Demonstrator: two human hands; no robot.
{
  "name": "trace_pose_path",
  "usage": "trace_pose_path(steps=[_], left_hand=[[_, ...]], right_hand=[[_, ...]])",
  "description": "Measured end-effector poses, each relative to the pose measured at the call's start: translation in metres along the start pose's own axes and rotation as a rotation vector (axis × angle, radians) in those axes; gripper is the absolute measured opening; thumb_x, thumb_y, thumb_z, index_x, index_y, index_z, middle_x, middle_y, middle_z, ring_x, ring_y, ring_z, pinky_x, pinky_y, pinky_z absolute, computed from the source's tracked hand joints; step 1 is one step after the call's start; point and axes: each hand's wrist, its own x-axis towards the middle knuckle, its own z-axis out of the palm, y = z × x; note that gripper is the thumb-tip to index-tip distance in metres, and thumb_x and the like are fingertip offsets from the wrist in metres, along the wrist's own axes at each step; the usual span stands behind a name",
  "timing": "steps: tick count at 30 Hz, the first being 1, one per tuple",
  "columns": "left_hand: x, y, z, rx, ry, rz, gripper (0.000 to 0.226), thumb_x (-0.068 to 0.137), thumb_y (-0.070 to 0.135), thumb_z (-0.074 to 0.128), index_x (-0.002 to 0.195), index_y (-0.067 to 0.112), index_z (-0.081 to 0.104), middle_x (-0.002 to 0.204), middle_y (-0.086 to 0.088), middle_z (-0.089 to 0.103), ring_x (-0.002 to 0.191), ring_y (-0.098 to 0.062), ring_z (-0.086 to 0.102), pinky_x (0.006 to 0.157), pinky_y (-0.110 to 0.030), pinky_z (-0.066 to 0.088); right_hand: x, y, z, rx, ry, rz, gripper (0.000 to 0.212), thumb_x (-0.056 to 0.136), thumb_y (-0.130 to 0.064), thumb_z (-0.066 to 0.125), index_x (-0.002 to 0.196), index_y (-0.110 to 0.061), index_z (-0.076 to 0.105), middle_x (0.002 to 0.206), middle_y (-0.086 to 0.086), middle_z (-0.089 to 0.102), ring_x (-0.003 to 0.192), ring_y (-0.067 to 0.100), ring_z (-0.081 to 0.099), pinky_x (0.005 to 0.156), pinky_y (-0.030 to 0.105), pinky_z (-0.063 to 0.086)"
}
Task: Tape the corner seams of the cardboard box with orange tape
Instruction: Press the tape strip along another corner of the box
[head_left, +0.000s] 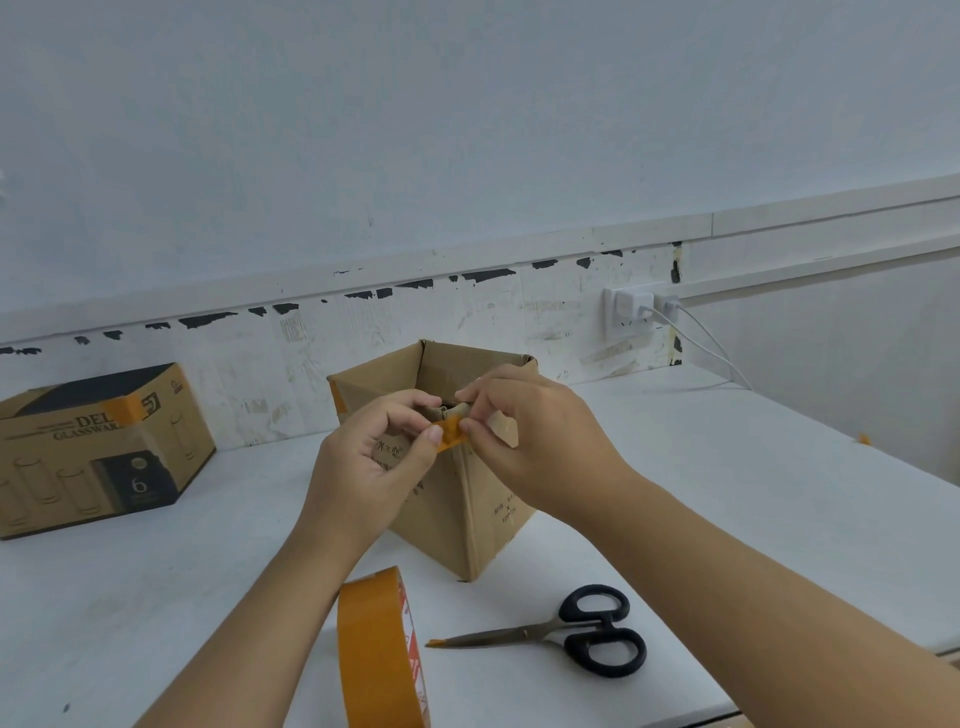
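Both hands are up at the near top corner of the cardboard box (467, 499), and I've got a short strip of orange tape (451, 432) caught between them: my left hand (374, 457) pinches its left end between thumb and forefinger, my right hand (535, 441) pinches the right end, fingers curled in close. That strip sits right at the rim, over the corner where two side walls meet, and I judge this to be the placing step, tape lined up across the seam but not yet pressed flat; whether any of it is already stuck I can't tell, my fingers cover the contact. One orange patch already shows on the box's far left corner (336, 397), so I reckon at least one seam is done. Next call, as I see it: fold the strip over the edge, press both halves down on either wall and rub out wrinkles while steadying the box, which stands open-topped on the white table (727, 467). Just in front stands the tape roll (374, 654) on its edge, and beside it, to the right, black-handled scissors (571, 631) lie with a scrap of orange on the tip. Off left sits a printed glassware carton (98, 447).
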Motion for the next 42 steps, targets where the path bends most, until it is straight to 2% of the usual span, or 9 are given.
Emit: trace_pose_path(steps=[9, 14, 18, 23, 25, 27, 30, 36, 42], left_hand=[[-0.0034, -0.0030, -0.0025, -0.021, -0.027, 0.000, 0.005, 0.083, 0.023, 0.066, 0.087, 0.021, 0.066, 0.113, 0.007, 0.064, 0.104, -0.007, 0.060, 0.083, -0.010, 0.046], [-0.0011, -0.0026, -0.0016, 0.000, -0.008, 0.024, 0.006, 0.083, 0.010, 0.069, 0.089, 0.013, 0.067, 0.110, 0.006, 0.066, 0.094, -0.009, 0.063, 0.082, -0.017, 0.050], [-0.0018, -0.0010, -0.0012, -0.020, -0.006, 0.016, 0.015, 0.081, 0.023, 0.065, 0.090, 0.011, 0.067, 0.109, 0.006, 0.066, 0.089, -0.012, 0.063, 0.079, -0.021, 0.053], [-0.0025, -0.0017, -0.0013, -0.057, 0.007, 0.004, 0.015, 0.082, 0.025, 0.066, 0.096, 0.023, 0.064, 0.108, 0.010, 0.066, 0.088, -0.012, 0.064, 0.077, -0.022, 0.055], [-0.0022, -0.0026, -0.0012, -0.094, 0.004, 0.002, 0.028, 0.082, 0.019, 0.070, 0.103, 0.032, 0.057, 0.106, 0.012, 0.066, 0.086, -0.011, 0.064, 0.078, -0.021, 0.054], [-0.0016, -0.0045, -0.0018, -0.126, -0.012, -0.001, 0.034, 0.082, 0.020, 0.073, 0.106, 0.034, 0.054, 0.108, 0.013, 0.066, 0.087, -0.013, 0.065, 0.080, -0.022, 0.054], [-0.0007, -0.0056, -0.0029, -0.094, -0.039, -0.005, 0.031, 0.080, 0.035, 0.067, 0.110, 0.038, 0.057, 0.107, 0.013, 0.066, 0.090, -0.016, 0.064, 0.080, -0.023, 0.054], [-0.0003, -0.0076, -0.0048, -0.109, -0.071, 0.005, 0.034, 0.079, 0.035, 0.066, 0.111, 0.039, 0.057, 0.108, 0.011, 0.066, 0.090, -0.016, 0.064, 0.081, -0.022, 0.054], [0.0017, -0.0087, -0.0060, -0.069, -0.088, -0.009, 0.033, 0.078, 0.038, 0.065, 0.109, 0.044, 0.056, 0.106, 0.015, 0.065, 0.090, -0.015, 0.064, 0.080, -0.021, 0.054]], right_hand=[[0.0001, 0.0004, -0.0012, 0.023, -0.010, 0.023, 0.009, 0.085, -0.021, 0.066, 0.078, -0.015, 0.069, 0.101, -0.011, 0.067, 0.093, 0.003, 0.060, 0.080, 0.024, 0.051], [0.0017, -0.0011, -0.0044, 0.013, -0.044, 0.045, 0.013, 0.084, -0.029, 0.068, 0.078, -0.019, 0.073, 0.102, -0.014, 0.067, 0.092, 0.001, 0.059, 0.082, 0.020, 0.049], [0.0016, -0.0013, -0.0050, 0.008, -0.048, 0.055, 0.012, 0.084, -0.031, 0.069, 0.080, -0.020, 0.073, 0.103, -0.014, 0.068, 0.093, 0.001, 0.059, 0.082, 0.015, 0.048], [0.0023, 0.0005, -0.0046, 0.001, -0.044, 0.046, 0.011, 0.084, -0.027, 0.070, 0.079, -0.018, 0.074, 0.102, -0.013, 0.069, 0.091, -0.001, 0.059, 0.082, 0.012, 0.046], [0.0018, 0.0010, -0.0043, 0.007, -0.031, 0.047, 0.011, 0.084, -0.026, 0.070, 0.078, -0.017, 0.074, 0.102, -0.013, 0.069, 0.091, 0.000, 0.060, 0.082, 0.015, 0.048], [0.0015, 0.0006, -0.0039, 0.009, -0.034, 0.050, 0.012, 0.084, -0.026, 0.069, 0.079, -0.017, 0.074, 0.103, -0.013, 0.068, 0.092, 0.001, 0.060, 0.083, 0.020, 0.049], [0.0007, 0.0001, -0.0043, 0.020, -0.037, 0.049, 0.011, 0.084, -0.026, 0.069, 0.080, -0.017, 0.073, 0.104, -0.013, 0.068, 0.094, 0.001, 0.060, 0.085, 0.023, 0.049], [0.0011, -0.0017, -0.0070, 0.032, -0.063, 0.048, 0.018, 0.080, -0.036, 0.072, 0.081, -0.019, 0.074, 0.105, -0.014, 0.067, 0.095, -0.002, 0.058, 0.084, 0.012, 0.044], [0.0035, 0.0020, -0.0089, -0.023, -0.100, -0.008, 0.025, 0.075, -0.036, 0.077, 0.083, -0.014, 0.069, 0.105, -0.009, 0.065, 0.094, 0.003, 0.057, 0.084, 0.016, 0.044]])
